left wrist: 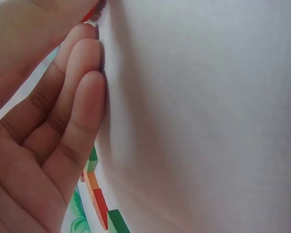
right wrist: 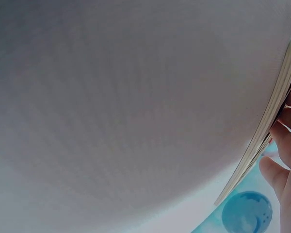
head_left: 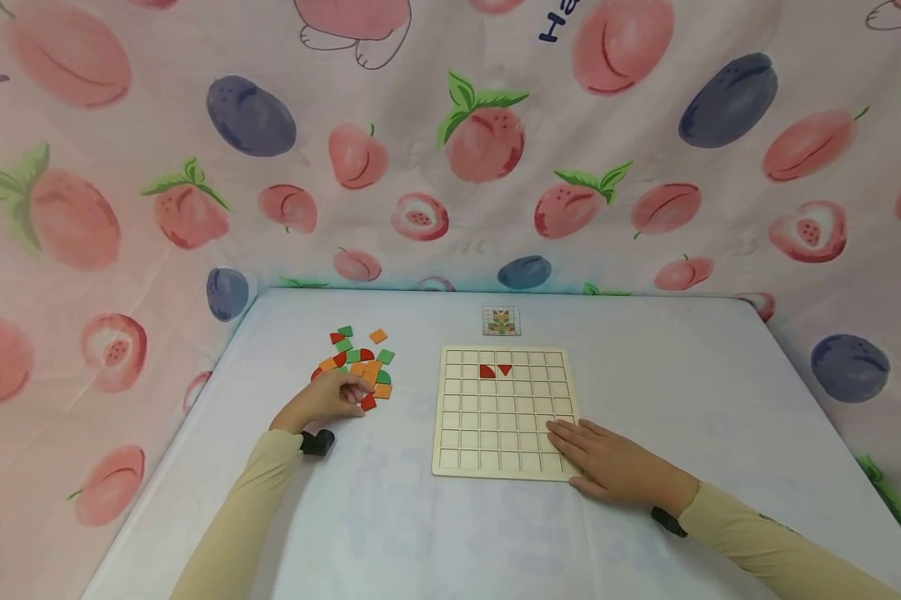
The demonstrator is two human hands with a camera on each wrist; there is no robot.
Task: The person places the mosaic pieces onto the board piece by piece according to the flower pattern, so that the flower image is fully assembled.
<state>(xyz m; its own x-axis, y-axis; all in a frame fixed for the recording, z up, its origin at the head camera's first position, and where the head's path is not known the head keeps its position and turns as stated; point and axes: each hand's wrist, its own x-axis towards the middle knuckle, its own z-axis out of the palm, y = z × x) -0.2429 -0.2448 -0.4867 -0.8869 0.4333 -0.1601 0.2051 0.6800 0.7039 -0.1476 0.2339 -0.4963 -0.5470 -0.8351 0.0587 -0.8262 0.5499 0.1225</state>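
Note:
My left hand (head_left: 339,395) lies on the near edge of a heap of red, green and orange tiles (head_left: 363,360). Its thumb and forefinger pinch a red tile (head_left: 368,403), which shows as a red sliver (left wrist: 90,13) in the left wrist view; the other fingers (left wrist: 82,97) lie against the table. A wooden grid board (head_left: 495,433) holds a red quarter-round piece (head_left: 487,371) and a red triangle (head_left: 504,368) in its second row. My right hand (head_left: 608,462) rests flat on the board's near right corner, fingers straight. In the right wrist view its fingers (right wrist: 287,145) sit by the board's edge (right wrist: 271,121).
A small picture card (head_left: 501,321) lies behind the board. The white table (head_left: 683,375) ends at a fruit-printed cloth backdrop (head_left: 488,142) behind and on both sides. More tiles (left wrist: 99,206) show below my left fingers.

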